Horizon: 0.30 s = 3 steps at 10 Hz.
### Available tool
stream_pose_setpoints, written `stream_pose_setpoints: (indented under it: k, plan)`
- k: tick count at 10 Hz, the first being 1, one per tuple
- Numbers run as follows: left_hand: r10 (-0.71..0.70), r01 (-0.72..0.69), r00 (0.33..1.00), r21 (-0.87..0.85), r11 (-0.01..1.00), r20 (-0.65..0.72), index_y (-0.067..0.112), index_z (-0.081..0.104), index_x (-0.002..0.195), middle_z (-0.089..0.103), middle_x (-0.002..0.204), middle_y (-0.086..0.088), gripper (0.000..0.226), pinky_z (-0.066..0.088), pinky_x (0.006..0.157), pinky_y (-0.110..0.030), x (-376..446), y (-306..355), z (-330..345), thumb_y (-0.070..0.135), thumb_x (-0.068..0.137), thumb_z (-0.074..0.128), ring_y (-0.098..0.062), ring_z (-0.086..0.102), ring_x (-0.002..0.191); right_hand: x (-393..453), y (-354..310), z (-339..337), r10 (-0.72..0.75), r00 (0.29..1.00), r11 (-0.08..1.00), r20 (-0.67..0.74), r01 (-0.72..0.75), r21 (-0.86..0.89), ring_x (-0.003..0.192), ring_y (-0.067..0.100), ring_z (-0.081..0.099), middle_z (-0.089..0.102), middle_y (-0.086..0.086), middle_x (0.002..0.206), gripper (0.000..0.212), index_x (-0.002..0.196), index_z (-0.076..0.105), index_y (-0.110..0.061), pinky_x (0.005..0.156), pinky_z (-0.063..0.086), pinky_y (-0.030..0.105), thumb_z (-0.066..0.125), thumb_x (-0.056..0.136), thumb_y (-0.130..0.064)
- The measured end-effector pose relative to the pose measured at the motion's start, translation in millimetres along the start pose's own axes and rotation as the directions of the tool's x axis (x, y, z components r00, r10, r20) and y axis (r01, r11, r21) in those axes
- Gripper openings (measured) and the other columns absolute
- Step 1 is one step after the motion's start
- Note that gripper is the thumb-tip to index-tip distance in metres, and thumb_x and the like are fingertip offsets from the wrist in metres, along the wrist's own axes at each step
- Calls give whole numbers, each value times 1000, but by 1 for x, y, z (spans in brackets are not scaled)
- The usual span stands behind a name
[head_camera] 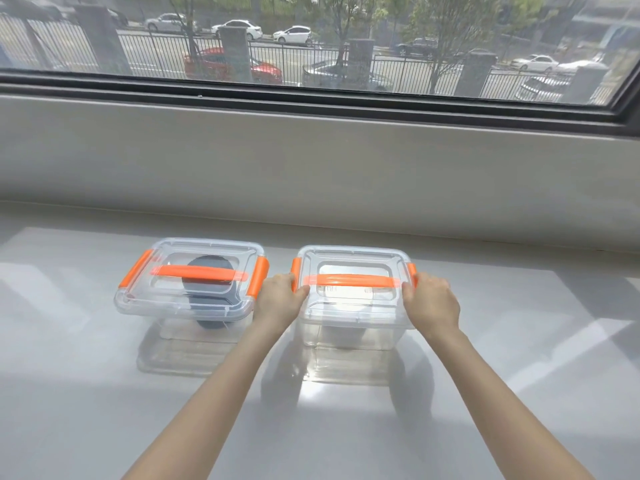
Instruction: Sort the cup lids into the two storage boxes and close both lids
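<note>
Two clear storage boxes with orange handles and orange side clips stand side by side on a glossy grey sill. The left box (162, 306) has its lid on, and dark cup lids (211, 299) show through it. The right box (349, 327) also has its lid on, with white cup lids (346, 303) inside. My left hand (278, 299) grips the right box's left orange clip (295, 268). My right hand (431, 303) grips its right orange clip (412, 271). Both hands press against the sides of that box.
A grey wall (311, 168) rises behind the boxes, with a window (311, 39) above it looking out on a fence and parked cars. The sill surface (86, 393) extends left, right and toward me.
</note>
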<state>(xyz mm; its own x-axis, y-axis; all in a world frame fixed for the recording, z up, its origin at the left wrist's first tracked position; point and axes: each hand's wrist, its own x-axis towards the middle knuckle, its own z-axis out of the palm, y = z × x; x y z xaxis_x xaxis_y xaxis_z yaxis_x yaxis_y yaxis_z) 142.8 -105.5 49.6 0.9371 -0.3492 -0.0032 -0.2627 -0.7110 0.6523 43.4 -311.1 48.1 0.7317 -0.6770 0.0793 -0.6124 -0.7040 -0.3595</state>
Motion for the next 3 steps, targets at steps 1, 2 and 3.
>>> stream_pose_setpoints:
  k: [1,2,3]
  plan:
    - [-10,4,991,39,999,134,6,46,126,53,130,-17,49,34,102,-38,0,8,-13,35,87,51,-30,41,130,-5,-16,-6,-56,996,990,63,48,133,120,35,39,50,17,131,45,130,39,-3,96,36,42,44,91,-25]
    - [115,-117,992,35,992,50,12,15,145,20,156,-10,74,17,115,-34,2,18,-30,38,86,52,-21,14,145,-14,-39,-19,-181,983,909,-26,178,377,131,28,34,41,11,144,55,139,29,-6,106,30,36,48,90,-23]
    - [185,-184,980,20,983,-67,13,18,145,16,156,-14,74,17,115,-34,4,28,-54,37,85,54,-24,11,145,-26,-67,-52,-180,954,730,-238,292,618,124,20,45,52,7,133,48,134,39,-12,101,34,28,53,89,-22]
